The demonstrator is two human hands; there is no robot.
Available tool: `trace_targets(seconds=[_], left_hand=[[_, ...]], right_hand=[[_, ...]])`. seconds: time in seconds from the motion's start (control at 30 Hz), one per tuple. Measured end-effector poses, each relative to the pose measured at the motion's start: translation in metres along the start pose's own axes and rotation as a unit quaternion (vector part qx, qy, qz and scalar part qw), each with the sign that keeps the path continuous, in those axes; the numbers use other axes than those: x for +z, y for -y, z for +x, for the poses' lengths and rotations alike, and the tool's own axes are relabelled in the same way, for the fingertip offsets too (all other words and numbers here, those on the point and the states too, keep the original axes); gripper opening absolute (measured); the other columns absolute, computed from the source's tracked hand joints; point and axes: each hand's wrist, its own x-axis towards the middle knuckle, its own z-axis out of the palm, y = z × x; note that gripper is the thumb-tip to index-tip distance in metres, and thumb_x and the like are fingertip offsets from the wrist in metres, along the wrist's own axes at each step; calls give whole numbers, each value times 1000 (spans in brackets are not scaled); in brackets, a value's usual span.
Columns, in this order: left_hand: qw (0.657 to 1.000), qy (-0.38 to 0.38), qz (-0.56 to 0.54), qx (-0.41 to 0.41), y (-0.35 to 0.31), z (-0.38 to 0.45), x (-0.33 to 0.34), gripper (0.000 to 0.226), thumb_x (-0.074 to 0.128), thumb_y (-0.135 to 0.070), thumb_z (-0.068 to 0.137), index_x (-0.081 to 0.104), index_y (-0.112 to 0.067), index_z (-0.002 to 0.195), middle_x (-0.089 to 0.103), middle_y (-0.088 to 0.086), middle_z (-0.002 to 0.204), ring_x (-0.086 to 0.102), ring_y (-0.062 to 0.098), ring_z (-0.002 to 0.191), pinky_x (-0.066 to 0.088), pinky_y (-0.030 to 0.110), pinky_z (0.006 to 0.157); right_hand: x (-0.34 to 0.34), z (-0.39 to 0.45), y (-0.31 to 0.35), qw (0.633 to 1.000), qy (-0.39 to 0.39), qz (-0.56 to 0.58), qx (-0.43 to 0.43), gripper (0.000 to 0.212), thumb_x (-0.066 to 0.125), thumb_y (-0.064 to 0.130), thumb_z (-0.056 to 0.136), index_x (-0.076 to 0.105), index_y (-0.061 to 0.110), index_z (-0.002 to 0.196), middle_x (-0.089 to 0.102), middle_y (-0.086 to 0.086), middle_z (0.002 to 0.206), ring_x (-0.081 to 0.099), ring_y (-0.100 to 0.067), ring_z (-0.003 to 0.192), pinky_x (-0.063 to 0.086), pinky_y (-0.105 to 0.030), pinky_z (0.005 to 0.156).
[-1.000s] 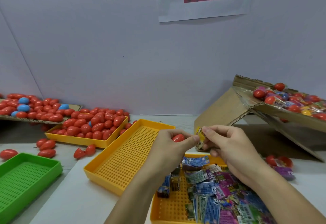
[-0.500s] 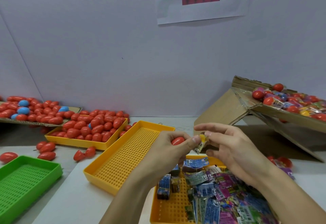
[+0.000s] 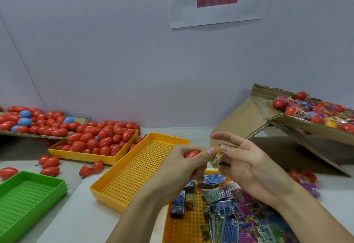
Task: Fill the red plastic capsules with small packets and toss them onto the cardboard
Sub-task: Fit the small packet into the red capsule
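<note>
left hand [image 3: 183, 164] grips red capsule [image 3: 191, 154], long axis pointing toward right hand [image 3: 247, 166].

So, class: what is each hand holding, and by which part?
The left hand grips a red capsule around its body. The right hand pinches a small yellowish packet by its top edge.

Even, bright, diffuse light fills the scene, with no harsh glare. Soft shadows lie under the tilted cardboard box [image 3: 298, 139] on the right and beneath the cardboard sheet [image 3: 44, 134] on the left. The red capsules [image 3: 103, 139] show small white highlights. Wide-angle distortion bends the wall seam [image 3: 24, 70] at left; the hands look slightly soft.
</note>
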Motion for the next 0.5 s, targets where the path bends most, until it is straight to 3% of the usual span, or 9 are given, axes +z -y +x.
trace_targets(seconds=[0.13, 0.27, 0.37, 0.5], left_hand=[[998, -47, -38, 6, 2, 2, 0, 20, 73, -26, 83, 76, -7, 85, 42, 1, 57, 38, 13, 53, 43, 24, 54], [996, -63, -63, 3, 5, 4, 1, 23, 74, -27, 81, 75, -5, 86, 40, 2, 57, 35, 15, 52, 41, 25, 52], [996, -58, -70, -4, 4, 4, 2, 18, 74, -30, 79, 74, -12, 77, 41, 1, 56, 35, 15, 51, 41, 25, 53], [998, -27, -45, -20, 5, 3, 2, 21, 75, -34, 78, 72, -13, 73, 41, 0, 55, 34, 16, 52, 41, 25, 52]], right_hand=[[-1, 0, 1, 1000, -3, 10, -4, 42, 74, 19, 72, 72, 16, 114, 52, -17, 102, 46, -28, 93, 37, -35, 72], [1, 1, -1, 1000, -10, 6, -10, 40, 76, 20, 70, 73, 16, 111, 51, -17, 106, 41, -31, 101, 35, -36, 74], [1, 1, -2, 999, -20, 7, -24, 43, 81, 22, 67, 73, 18, 109, 56, -12, 93, 44, -29, 93, 35, -35, 72], [0, 3, -3, 998, -35, 29, -38, 62, 96, 30, 54, 73, 15, 110, 57, -7, 82, 42, -30, 88, 35, -42, 80]])
